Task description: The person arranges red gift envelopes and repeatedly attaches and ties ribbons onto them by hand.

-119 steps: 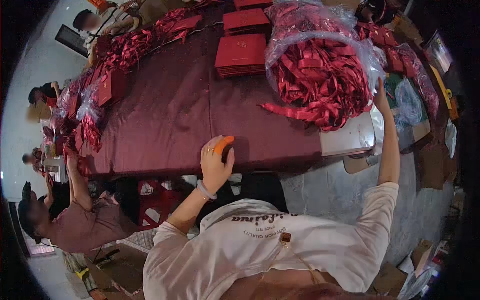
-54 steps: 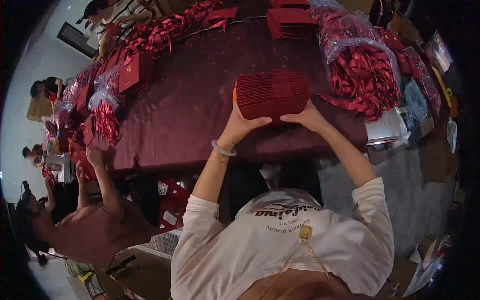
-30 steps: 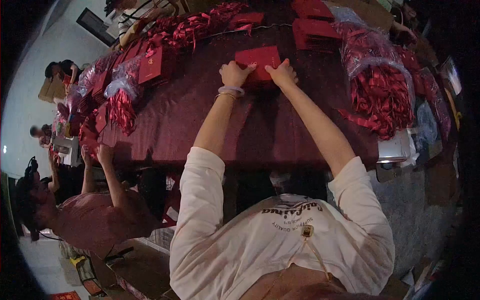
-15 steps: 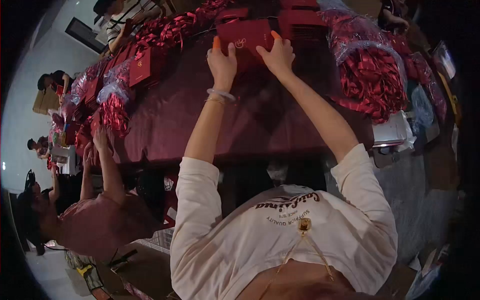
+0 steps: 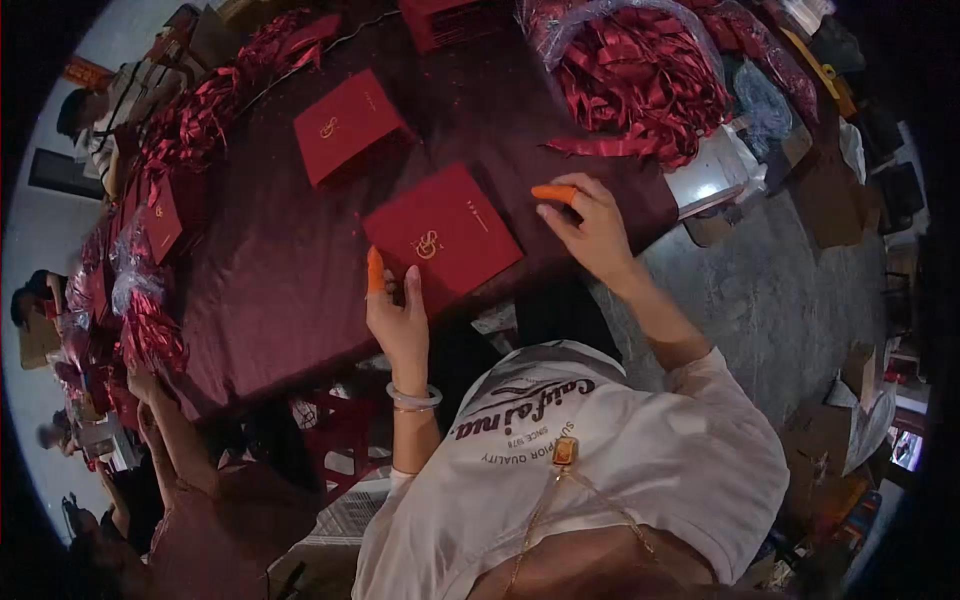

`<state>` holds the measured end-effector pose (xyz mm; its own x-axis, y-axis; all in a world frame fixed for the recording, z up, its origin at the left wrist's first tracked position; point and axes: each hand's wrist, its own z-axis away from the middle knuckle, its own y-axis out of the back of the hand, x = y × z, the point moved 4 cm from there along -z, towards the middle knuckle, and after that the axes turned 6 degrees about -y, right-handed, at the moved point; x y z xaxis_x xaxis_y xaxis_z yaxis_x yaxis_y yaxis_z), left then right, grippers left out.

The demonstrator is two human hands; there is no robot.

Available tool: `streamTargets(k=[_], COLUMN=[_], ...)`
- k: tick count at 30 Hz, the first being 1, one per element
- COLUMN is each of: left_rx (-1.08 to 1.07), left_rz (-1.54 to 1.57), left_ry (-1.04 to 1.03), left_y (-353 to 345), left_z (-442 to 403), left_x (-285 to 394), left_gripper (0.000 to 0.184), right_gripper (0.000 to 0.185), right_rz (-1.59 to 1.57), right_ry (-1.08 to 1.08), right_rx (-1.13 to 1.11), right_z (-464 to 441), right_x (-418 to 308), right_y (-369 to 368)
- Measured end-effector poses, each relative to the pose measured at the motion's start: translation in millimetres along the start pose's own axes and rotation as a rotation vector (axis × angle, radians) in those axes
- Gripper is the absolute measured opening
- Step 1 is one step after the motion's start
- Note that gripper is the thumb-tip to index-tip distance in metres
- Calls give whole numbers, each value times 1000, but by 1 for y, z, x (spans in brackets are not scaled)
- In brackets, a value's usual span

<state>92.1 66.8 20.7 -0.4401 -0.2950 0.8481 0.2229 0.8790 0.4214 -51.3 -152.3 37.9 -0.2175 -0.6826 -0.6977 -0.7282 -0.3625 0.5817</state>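
A square red box with gold print (image 5: 440, 235), possibly a stack of flat pieces, lies near the front edge of the table. My left hand (image 5: 398, 318) grips its near left corner, the thumb at the front side and the orange-covered index finger along the left edge. Off to the box's right, my right hand (image 5: 597, 228) is raised with nothing in it, its thumb and orange-capped index finger apart. Behind and to the left sits a second red box with the same gold logo (image 5: 350, 128).
Dark red cloth (image 5: 260, 290) covers the table. Red ribbons (image 5: 640, 85) in clear plastic pile up at the back right, with another ribbon bundle (image 5: 150, 325) at the left. A further red stack (image 5: 440, 22) stands at the back. Co-workers, one in a pink shirt (image 5: 235, 530), are at the left.
A red box came from the back toward the table's front edge. My right hand, earlier on the red piece, is now off it. The view has turned and tilted down.
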Motion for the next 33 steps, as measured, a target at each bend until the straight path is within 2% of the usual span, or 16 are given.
streamTargets(k=[1, 3, 4, 7, 10, 12, 13, 14, 16, 17, 19, 20, 22, 24, 28, 33], left_rx=[-3, -230, -254, -229, -102, -100, -98, -100, -104, -103, -26, -68, -107, -193, -364, -352], left_rz=[3, -12, 45, -88, 31, 22, 79, 136, 122, 209, 90, 60, 31, 566, 763, 697], left_ry=[11, 2, 8, 23, 31, 90, 87, 83, 98, 90, 82, 134, 194, 251, 333, 352], left_y=[3, 1, 1, 0, -4, -1, -1, -1, -2, -3, 4, 5, 6, 4, 17, 14], left_z=[-1, -5, -6, -4, 1, 2, 0, -1, -1, -3, -2, -2, -1, 0, 3, 6], left_x=[-2, -7, -6, -4, 0, -1, -1, 1, -6, -3, 10, 12, 4, -13, -10, -13], left_gripper=[42, 51, 65, 70, 70, 62, 59, 56, 53, 52, 51, 53, 54, 60, 72, 75], right_gripper=[18, 18, 18, 19, 18, 14, 11, 11, 11, 13, 15, 19, 19, 19, 17, 16], right_rz=[90, 231, 312, 437, 533, 235, -243, -264, -821, -891, -746, -752, -687, -654, -621, -464], right_ry=[55, 118, 119, 134, 234, 331, 51, 50, -307, -348, -206, -248, -194, -127, -63, 45], right_rx=[60, 139, 139, 94, -17, 69, -83, -122, -390, -503, -640, -680, -656, -614, -614, -671], right_z=[-9, -35, -47, -64, -66, -69, -71, -66, -52, -42, -25, -17, -10, -7, -8, -3], right_x=[6, 15, 22, 36, 34, 20, 6, -6, -15, -30, -53, -57, -59, -56, -58, -63], right_y=[6, 16, 14, 5, -9, -15, -20, -29, -54, -65, -88, -100, -112, -117, -111, -109])
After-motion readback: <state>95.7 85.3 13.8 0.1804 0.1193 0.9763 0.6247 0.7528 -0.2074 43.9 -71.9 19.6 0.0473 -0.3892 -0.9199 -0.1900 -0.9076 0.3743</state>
